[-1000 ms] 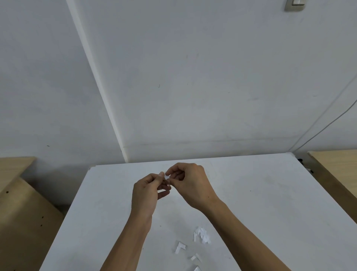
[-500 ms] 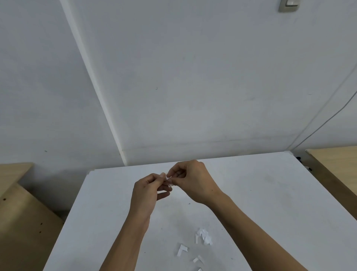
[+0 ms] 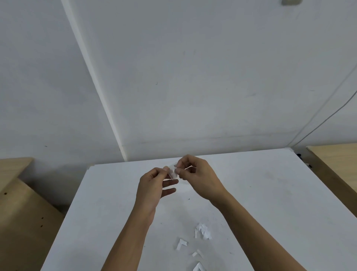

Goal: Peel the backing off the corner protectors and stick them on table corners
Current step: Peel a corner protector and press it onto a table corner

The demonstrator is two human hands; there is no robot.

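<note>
A plain room: bare white wall (image 3: 193,77), white table (image 3: 260,193), light wooden furniture (image 3: 21,222) alongside.

Showing no readable text, label, brand, number or sign anywhere. Finding only blank surfaces: the white table (image 3: 251,183), the small clear piece (image 3: 172,172) pinched between the two hands, and the white paper scraps (image 3: 202,231) lying toward 5 o'clock. Noting a small wall fitting (image 3: 289,2) at 1 o'clock, cut off by the top edge and bearing no legible marking.
</note>
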